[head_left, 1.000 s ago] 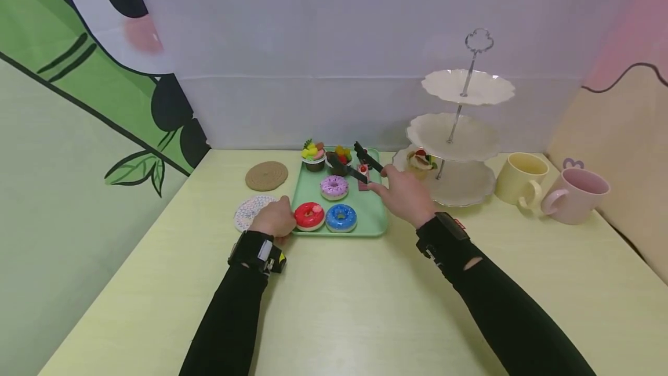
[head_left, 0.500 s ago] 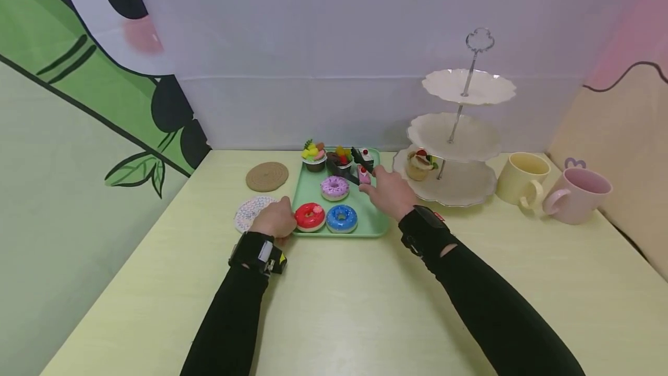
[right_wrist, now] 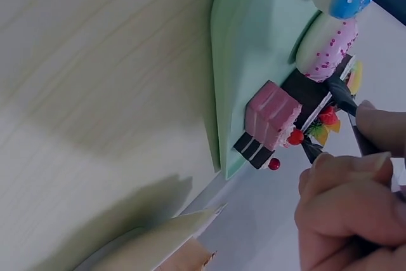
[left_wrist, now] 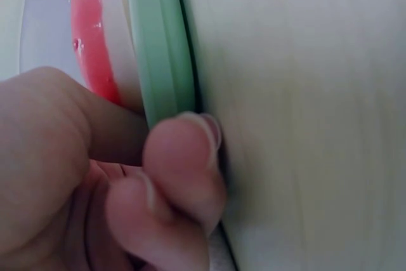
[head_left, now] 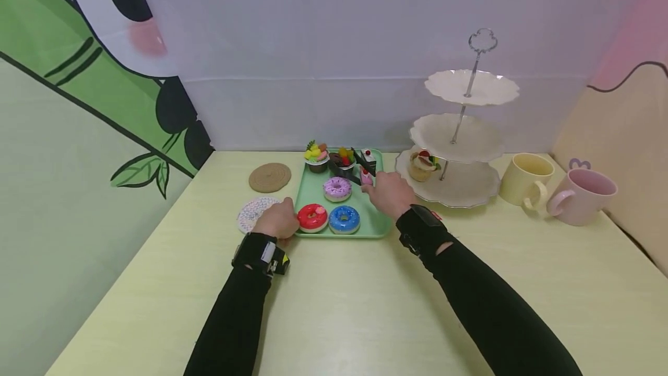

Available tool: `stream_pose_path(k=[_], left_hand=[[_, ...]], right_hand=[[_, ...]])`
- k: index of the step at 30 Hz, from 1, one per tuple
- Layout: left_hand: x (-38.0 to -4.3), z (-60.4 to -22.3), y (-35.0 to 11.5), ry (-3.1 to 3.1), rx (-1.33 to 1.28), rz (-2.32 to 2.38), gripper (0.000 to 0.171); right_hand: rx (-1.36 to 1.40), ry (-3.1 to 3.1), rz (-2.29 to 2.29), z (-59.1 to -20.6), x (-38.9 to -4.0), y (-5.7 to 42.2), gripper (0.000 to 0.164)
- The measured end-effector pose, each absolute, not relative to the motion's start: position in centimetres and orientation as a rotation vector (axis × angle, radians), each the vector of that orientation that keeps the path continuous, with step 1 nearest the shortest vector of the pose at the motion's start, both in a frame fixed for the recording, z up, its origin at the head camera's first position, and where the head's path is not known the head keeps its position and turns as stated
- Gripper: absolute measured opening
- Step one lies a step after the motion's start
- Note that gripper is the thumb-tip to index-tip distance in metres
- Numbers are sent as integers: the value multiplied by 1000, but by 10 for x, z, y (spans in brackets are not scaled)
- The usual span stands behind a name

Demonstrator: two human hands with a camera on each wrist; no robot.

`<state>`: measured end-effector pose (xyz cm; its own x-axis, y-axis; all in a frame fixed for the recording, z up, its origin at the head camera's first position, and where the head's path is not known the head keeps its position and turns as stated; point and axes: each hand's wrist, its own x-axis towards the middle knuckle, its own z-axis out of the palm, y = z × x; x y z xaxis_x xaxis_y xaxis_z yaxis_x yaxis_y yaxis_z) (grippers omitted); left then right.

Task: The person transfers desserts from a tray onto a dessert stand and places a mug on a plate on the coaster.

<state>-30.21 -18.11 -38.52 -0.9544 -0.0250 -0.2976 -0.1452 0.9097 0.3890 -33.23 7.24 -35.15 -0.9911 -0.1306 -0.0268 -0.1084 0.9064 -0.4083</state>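
Note:
My left hand (head_left: 278, 219) pinches the near-left corner of a green tray (head_left: 373, 224); the left wrist view shows the fingertips curled at its rim (left_wrist: 162, 49), beside a red donut (left_wrist: 89, 33). In my right hand (head_left: 389, 193) is a pair of black tongs (head_left: 366, 163), its arms spread on either side of a dark fruit-topped cupcake (head_left: 342, 157). Whether the tips touch the cupcake is hard to tell. Just nearer lies a pink cake slice (right_wrist: 273, 115), with a dark cake slice (head_left: 368, 158) behind. Purple (head_left: 337, 189) and blue (head_left: 344, 220) donuts share the tray, as does another fruit cupcake (head_left: 316, 156).
Right of the tray stands a three-tier white cake stand (head_left: 464, 187), a cream-topped cupcake (head_left: 422, 166) on its lowest plate. Beyond it are a yellow mug (head_left: 524, 177) and a pink mug (head_left: 581, 196). A woven coaster (head_left: 269, 177) and a speckled coaster (head_left: 254, 212) lie left.
My right hand has moved left and slightly down, bringing the tongs from above the tray to around the dark fruit cupcake. The left hand has stayed at the tray's corner.

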Motion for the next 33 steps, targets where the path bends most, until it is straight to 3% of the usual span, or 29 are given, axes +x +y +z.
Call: stream_pose_path(k=[14,33], left_hand=[[-303,-388,-180,2782,-138,600,41],[-299,-384,-180,2795,-140,598,43]], right_hand=[[-190,3033,-665,-350,-331,76,40],[-323,3142,-860,-356,-312,94,53]])
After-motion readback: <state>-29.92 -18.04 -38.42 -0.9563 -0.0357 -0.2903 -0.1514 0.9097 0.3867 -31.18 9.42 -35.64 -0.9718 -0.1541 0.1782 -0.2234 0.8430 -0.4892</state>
